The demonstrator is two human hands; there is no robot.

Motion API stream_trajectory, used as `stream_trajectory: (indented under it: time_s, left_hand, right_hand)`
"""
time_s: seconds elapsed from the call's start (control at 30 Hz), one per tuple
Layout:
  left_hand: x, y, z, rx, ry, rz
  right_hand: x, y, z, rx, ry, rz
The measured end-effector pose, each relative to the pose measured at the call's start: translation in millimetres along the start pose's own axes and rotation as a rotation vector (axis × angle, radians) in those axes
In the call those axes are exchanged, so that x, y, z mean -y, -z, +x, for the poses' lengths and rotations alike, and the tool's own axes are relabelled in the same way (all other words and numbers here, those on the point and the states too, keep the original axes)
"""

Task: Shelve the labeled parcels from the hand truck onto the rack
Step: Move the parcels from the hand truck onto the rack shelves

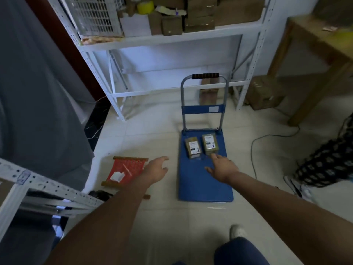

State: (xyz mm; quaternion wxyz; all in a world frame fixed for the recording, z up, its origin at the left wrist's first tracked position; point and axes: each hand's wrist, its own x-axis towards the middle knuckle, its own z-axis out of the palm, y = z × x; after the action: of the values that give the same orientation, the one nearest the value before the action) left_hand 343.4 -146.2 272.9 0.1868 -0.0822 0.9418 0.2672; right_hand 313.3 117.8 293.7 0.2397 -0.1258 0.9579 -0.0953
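A blue hand truck (200, 180) stands on the tiled floor with its handle toward the white rack (172, 40). Two small brown parcels with white labels lie side by side at the far end of its deck: the left parcel (192, 147) and the right parcel (210, 143). My right hand (221, 168) stretches over the deck with straight fingers, its fingertips just short of the right parcel. My left hand (155, 170) hovers over the floor to the left of the truck, fingers relaxed, holding nothing.
The rack's upper shelf holds several brown boxes, a white crate (95, 15) and a yellow tape roll (146, 6). A red folding stool (124, 170) lies on the floor at left. A wooden table (315, 54), a box (265, 92) and a cable (267, 138) are at right.
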Motion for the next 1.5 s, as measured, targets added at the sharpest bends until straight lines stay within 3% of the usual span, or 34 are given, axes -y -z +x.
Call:
stream_trajectory:
  time_s: [0.23,0.57,0.9,1.13,1.5]
  left_hand:
    - [-47,0,85,-0.065,0.033,-0.018]
    - [-125,-34,180,0.014,0.09,-0.034]
    - [-99,-48,240,0.067,0.157,-0.043]
    - [-42,-88,308,0.094,0.16,-0.002]
    - [58,-279,445,0.085,0.185,-0.117]
  right_hand:
    - [-61,49,88,0.018,0.054,-0.003]
    - [-158,111,203,0.131,0.129,-0.053]
    - [-162,99,280,0.176,0.119,0.022]
    - [-163,28,346,0.176,0.09,0.13]
    - [-211,-165,477,0.171,0.108,0.132]
